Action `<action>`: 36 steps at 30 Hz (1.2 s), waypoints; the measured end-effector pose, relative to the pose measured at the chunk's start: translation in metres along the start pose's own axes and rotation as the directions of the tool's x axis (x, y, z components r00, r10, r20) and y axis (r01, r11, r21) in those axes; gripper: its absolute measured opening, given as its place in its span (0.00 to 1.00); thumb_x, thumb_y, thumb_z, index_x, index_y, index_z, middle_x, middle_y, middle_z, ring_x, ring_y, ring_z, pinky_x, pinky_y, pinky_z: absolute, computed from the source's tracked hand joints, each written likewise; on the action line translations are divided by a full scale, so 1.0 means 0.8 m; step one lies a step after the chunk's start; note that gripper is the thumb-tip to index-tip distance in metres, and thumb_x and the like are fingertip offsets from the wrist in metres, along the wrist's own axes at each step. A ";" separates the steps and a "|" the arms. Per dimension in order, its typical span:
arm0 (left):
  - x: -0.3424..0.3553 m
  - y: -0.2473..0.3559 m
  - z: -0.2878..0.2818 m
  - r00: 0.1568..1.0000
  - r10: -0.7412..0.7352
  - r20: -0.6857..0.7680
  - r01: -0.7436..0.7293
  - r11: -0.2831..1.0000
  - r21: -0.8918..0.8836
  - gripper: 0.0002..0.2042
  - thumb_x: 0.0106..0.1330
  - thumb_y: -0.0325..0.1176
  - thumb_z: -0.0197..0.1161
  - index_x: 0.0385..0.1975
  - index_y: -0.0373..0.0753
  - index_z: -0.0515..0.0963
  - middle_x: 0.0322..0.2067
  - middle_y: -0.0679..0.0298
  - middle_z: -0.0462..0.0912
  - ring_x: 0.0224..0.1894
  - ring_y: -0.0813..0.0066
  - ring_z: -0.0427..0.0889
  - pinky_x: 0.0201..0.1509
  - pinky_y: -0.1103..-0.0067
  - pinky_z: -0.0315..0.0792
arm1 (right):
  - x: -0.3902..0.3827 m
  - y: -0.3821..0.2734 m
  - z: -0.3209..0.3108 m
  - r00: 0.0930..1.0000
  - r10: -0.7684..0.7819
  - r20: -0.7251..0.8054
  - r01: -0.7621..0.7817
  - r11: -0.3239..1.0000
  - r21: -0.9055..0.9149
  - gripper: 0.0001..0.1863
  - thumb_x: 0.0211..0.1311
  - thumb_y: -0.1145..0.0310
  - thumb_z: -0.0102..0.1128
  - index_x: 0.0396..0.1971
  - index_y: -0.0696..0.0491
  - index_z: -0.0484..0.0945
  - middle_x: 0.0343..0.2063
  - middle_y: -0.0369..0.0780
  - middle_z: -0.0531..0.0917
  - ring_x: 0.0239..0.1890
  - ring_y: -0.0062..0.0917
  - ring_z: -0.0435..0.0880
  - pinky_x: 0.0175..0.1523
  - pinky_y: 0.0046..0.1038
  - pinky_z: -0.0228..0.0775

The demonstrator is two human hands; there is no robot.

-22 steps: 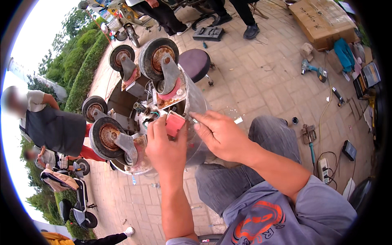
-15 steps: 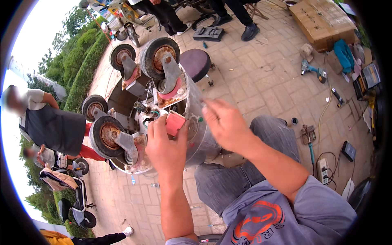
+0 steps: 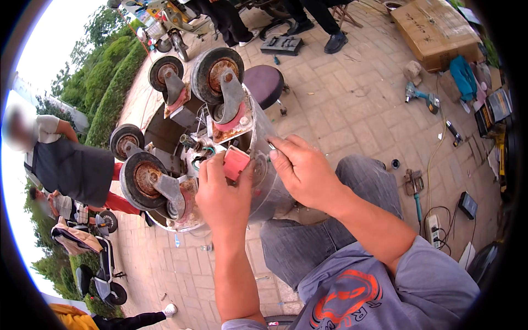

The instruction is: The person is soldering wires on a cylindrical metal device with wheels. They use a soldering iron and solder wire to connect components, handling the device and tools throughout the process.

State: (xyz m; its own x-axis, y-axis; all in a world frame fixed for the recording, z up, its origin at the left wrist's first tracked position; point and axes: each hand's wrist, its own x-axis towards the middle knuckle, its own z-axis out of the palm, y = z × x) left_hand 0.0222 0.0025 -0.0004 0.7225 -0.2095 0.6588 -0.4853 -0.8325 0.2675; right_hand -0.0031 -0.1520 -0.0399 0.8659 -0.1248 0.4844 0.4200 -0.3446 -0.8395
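A metal drum-shaped machine (image 3: 263,168) lies upturned before me, with several rusty black-tyred casters (image 3: 223,76) pointing up. My left hand (image 3: 224,195) pinches a small red block with pale edges (image 3: 236,163) over the machine's open underside. Beside it, at the drum's right rim, my right hand (image 3: 308,171) is closed, thumb against forefinger. A thin piece of metal (image 3: 271,146) shows at its fingertips; the rest is hidden in the hand. Wires and a brass-coloured fitting (image 3: 190,142) show inside the machine, left of the block.
A round purple stool (image 3: 265,87) stands behind the drum. On the paving at right lie a cordless drill (image 3: 422,98), a power strip (image 3: 434,231) with cables and a cardboard box (image 3: 437,36). A person in a dark apron (image 3: 71,170) stands at left; a scooter (image 3: 102,269) is parked below.
My right hand, blurred before, has shifted slightly right and down, and the thin metal piece now shows at its fingertips. My left hand keeps its hold on the red block.
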 end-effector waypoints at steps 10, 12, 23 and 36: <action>-0.002 0.010 -0.005 0.995 -0.094 0.029 0.094 0.995 -0.024 0.20 0.53 0.33 0.74 0.44 0.34 0.77 0.37 0.56 0.80 0.38 0.56 0.80 0.41 0.68 0.74 | 0.018 0.001 -0.019 0.998 -0.056 -0.025 0.056 0.998 -0.019 0.16 0.69 0.65 0.51 0.45 0.61 0.78 0.34 0.51 0.81 0.36 0.47 0.80 0.42 0.42 0.73; -0.004 0.009 -0.004 0.999 -0.053 0.001 0.053 0.998 -0.027 0.20 0.53 0.32 0.73 0.45 0.34 0.77 0.38 0.56 0.80 0.39 0.56 0.81 0.42 0.68 0.74 | 0.018 -0.002 -0.020 0.988 -0.150 -0.023 0.150 0.988 -0.024 0.15 0.68 0.65 0.51 0.44 0.62 0.78 0.33 0.51 0.81 0.35 0.48 0.80 0.41 0.42 0.73; -0.003 0.011 -0.008 0.998 -0.058 0.033 0.060 0.995 -0.081 0.20 0.52 0.28 0.72 0.46 0.35 0.76 0.40 0.56 0.80 0.40 0.54 0.81 0.43 0.69 0.74 | 0.034 -0.018 -0.013 0.943 -0.260 0.209 0.325 0.856 -0.403 0.07 0.59 0.72 0.56 0.28 0.60 0.74 0.24 0.48 0.82 0.25 0.41 0.84 0.29 0.38 0.77; -0.002 -0.002 -0.005 1.000 0.029 -0.001 -0.029 0.999 -0.029 0.21 0.51 0.30 0.73 0.45 0.34 0.76 0.39 0.56 0.79 0.32 0.56 0.82 0.33 0.69 0.76 | 0.037 -0.014 -0.011 0.925 -0.315 0.212 0.377 0.828 -0.414 0.07 0.60 0.70 0.56 0.28 0.59 0.74 0.22 0.44 0.81 0.25 0.38 0.84 0.28 0.35 0.77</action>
State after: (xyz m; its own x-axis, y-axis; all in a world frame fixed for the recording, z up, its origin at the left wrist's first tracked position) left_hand 0.0197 0.0061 0.0010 0.7075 -0.2333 0.6671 -0.5201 -0.8110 0.2679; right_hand 0.0155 -0.1601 -0.0139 0.7265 0.1908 0.6602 0.5618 -0.7182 -0.4107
